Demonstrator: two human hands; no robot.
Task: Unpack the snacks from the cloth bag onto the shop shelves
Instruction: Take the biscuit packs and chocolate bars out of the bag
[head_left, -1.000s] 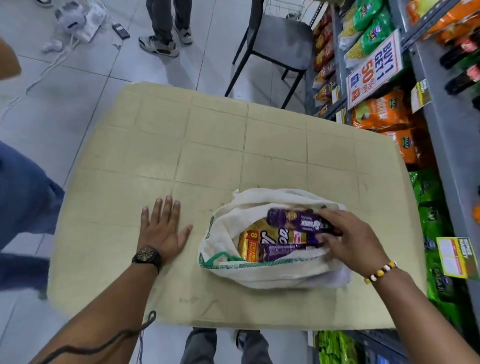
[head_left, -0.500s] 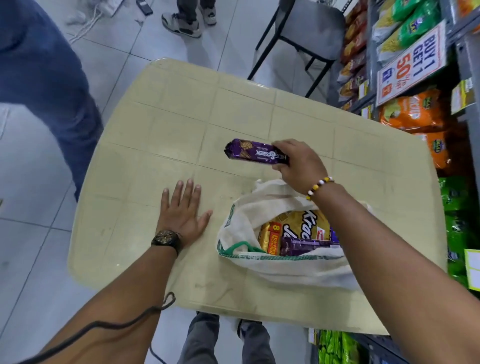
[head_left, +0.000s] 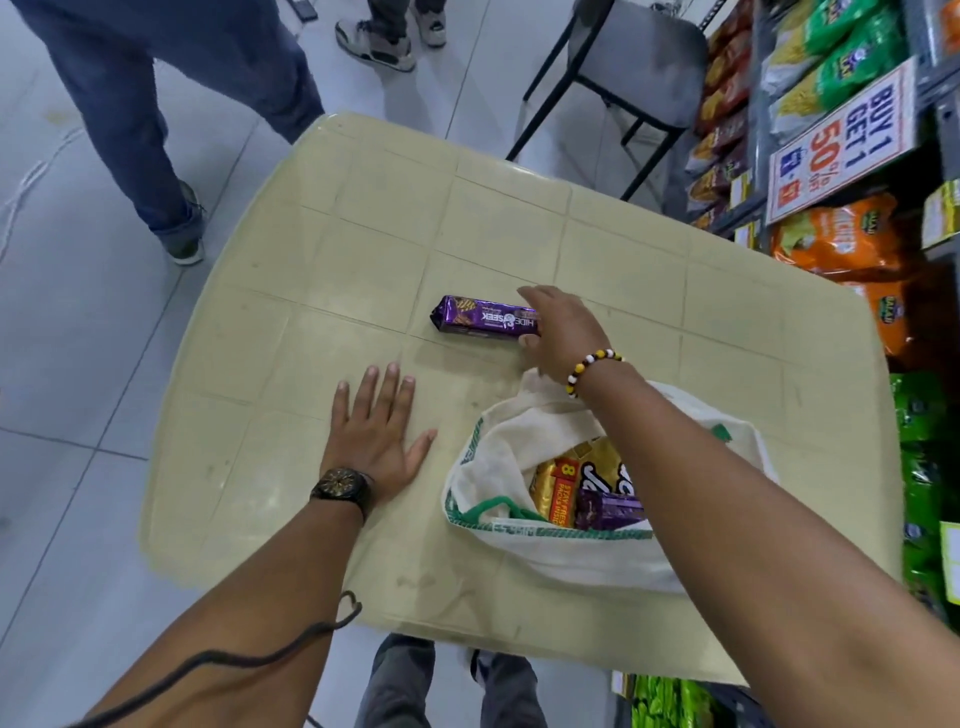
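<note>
**One pack on the bench, two more seen in the bag**

The purple pack (head_left: 485, 322) lies flat on the bench (head_left: 363, 223), just beyond the cloth bag (head_left: 571, 551), with its length running left to right. Its right end is pinched between the fingers and thumb of the right hand (head_left: 558, 332). The left hand (head_left: 374, 441) is spread flat on the bench just left of the bag, and nothing is held in it.

Handling, as judged: a light, stiff roll in glossy film, likely slippery, with breakable contents. It is best taken round the middle and not crushed.

The bag is soft and slumped, with its mouth open. A gold pack (head_left: 558, 488) and a second purple pack (head_left: 608, 512) are seen inside.

Room: bare bench is available left of and beyond the pack, well away from any edge. The shop shelves (head_left: 759, 62) stand close along the bench's right side and are stocked with bags. A chair (head_left: 639, 57) stands beyond the far edge, and a bystander's legs (head_left: 156, 104) at far left.
</note>
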